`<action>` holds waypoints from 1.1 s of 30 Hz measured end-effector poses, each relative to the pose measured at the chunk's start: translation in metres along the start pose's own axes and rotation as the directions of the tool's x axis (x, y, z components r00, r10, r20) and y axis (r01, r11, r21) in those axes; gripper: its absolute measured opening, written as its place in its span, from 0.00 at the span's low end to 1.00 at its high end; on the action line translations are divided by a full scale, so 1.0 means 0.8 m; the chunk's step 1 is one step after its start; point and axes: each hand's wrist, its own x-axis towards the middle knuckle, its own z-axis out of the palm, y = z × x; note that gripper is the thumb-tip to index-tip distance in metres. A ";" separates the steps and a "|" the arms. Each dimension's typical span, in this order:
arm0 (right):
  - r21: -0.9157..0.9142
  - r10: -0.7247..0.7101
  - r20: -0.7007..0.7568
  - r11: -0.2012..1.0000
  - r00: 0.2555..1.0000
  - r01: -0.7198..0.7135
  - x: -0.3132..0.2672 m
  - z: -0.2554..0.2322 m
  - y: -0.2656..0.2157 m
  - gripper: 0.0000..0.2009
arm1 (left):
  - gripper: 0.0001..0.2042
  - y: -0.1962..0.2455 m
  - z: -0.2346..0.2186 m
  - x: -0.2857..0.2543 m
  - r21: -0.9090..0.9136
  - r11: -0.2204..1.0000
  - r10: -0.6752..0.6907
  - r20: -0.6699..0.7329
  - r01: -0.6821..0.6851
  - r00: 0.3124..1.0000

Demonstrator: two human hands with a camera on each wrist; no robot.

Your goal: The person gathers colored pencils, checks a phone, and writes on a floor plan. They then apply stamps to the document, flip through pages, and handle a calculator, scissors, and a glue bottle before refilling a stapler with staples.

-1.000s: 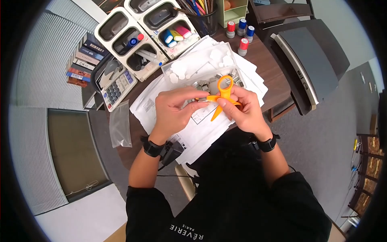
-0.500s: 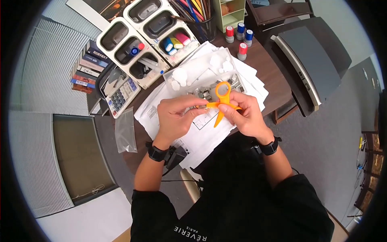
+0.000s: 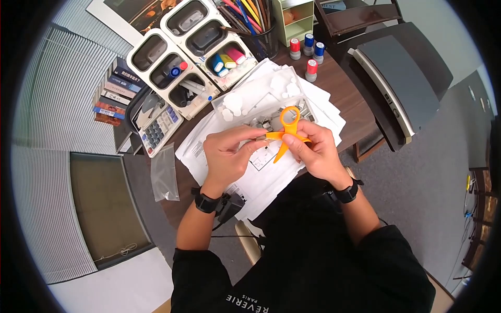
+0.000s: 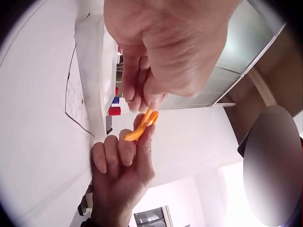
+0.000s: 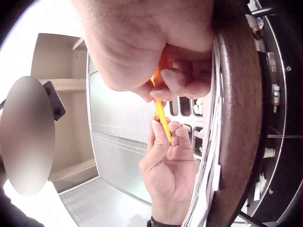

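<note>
A pair of orange scissors (image 3: 289,125) is spread apart above the papers, one finger ring upward, one blade toward the left and the other pointing down. My right hand (image 3: 319,151) grips them near the pivot between thumb and fingers. At the tip of the leftward blade, my left hand (image 3: 228,154) pinches with thumb and forefinger; its fingertips cover that end. In the left wrist view the orange scissors (image 4: 142,126) span the two hands. Just behind them lies a clear plastic box (image 3: 302,89) holding white round pieces (image 3: 234,103) and small silvery metal pieces (image 3: 269,123).
Printed papers (image 3: 250,193) spread under the box on a dark wooden table (image 3: 355,112). A white organizer (image 3: 213,78), a calculator (image 3: 159,130) and a clear bag (image 3: 164,175) are at the left. Several stamps (image 3: 311,70) and a pencil cup (image 3: 269,41) stand behind.
The scissors have tilted slightly and sunk a little in view, with the left fingers staying at the blade tip. The head view has shifted a little.
</note>
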 end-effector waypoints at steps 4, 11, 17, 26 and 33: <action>0.018 -0.064 -0.056 0.998 0.996 0.066 0.001 0.007 -0.004 0.11 | 0.10 0.004 0.004 -0.003 0.062 0.998 0.010 -0.047 -0.007 0.999; -0.039 -0.044 -0.017 0.998 0.999 0.043 0.001 0.001 -0.006 0.10 | 0.09 0.006 -0.003 0.000 0.072 0.997 0.002 0.030 -0.005 1.000; 0.024 -0.014 -0.053 1.000 0.999 0.015 -0.001 0.003 -0.005 0.10 | 0.09 0.008 0.003 -0.002 0.081 0.997 -0.001 -0.030 0.003 1.000; 0.001 -0.063 -0.049 0.998 0.997 0.063 0.001 0.001 -0.004 0.10 | 0.10 0.006 -0.003 0.000 0.048 0.998 -0.031 0.025 0.030 0.999; 0.033 -0.071 -0.121 0.997 0.990 0.075 0.001 0.006 0.001 0.10 | 0.10 0.000 0.008 -0.002 0.003 1.000 0.013 -0.066 -0.013 0.998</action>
